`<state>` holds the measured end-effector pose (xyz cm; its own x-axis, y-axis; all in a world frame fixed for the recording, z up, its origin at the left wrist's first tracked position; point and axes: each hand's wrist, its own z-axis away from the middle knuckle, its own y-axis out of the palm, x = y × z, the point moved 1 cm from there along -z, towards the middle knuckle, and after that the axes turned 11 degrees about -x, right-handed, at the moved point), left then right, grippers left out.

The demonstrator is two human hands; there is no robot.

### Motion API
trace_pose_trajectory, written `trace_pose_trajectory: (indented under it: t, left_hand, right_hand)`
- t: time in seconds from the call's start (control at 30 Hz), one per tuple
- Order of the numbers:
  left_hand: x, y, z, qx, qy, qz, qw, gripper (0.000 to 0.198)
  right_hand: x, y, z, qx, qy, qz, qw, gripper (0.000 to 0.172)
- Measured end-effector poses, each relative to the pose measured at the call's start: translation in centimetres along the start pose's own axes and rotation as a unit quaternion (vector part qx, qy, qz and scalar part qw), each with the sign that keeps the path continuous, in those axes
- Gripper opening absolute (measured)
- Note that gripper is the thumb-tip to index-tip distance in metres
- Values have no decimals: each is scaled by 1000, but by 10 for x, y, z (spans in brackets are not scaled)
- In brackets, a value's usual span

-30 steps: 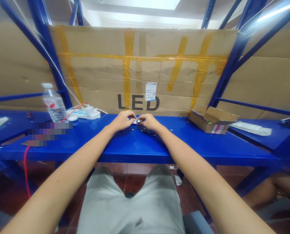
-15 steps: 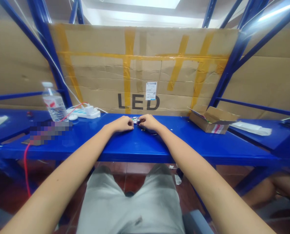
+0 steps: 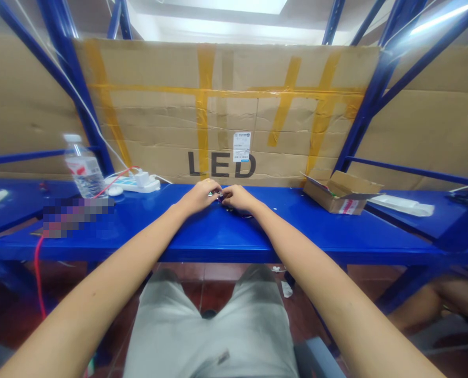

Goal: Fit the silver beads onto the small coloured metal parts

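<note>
My left hand [image 3: 198,196] and my right hand [image 3: 236,198] meet at the far middle of the blue metal shelf [image 3: 218,236]. Both have their fingers curled in a pinch around a small dark part [image 3: 219,197] with glints of colour, held between the fingertips just above the shelf. The part is too small and too covered to name. A few tiny dark bits [image 3: 242,213] lie on the shelf under my right hand.
A water bottle [image 3: 83,168] stands at the left beside a white power strip [image 3: 134,182] with a red cable. An open small cardboard box [image 3: 338,191] sits at the right. A taped cardboard sheet marked LED [image 3: 222,110] backs the shelf. Another person's arm [image 3: 434,302] shows low right.
My left hand, drawn back and closed half a second ago, has come forward again so both hands pinch the small part together. The camera has shifted slightly.
</note>
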<state>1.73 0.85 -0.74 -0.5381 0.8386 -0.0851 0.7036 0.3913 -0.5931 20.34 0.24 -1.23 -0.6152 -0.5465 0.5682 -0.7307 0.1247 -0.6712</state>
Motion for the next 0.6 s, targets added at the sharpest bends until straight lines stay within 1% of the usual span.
trace_pose_trajectory:
  t: [0.2,0.43,0.5,0.6]
  left_hand:
    - [1,2,0,15,-6,9,1000,5]
    - [-1,4,0,11,-1,29,1000,9]
    - [-1,3,0,2,-14,38,999,8]
    - [0,3,1,-7,-59,46,997,7]
  right_hand:
    - [-4,2,-1,8,-5,-19,1000,18]
    - [-9,5,-4,12,-8,-33,999,19]
    - [-10,6,-4,7,-5,-37,999,16]
    - [-10,6,-4,4,0,-42,999,14]
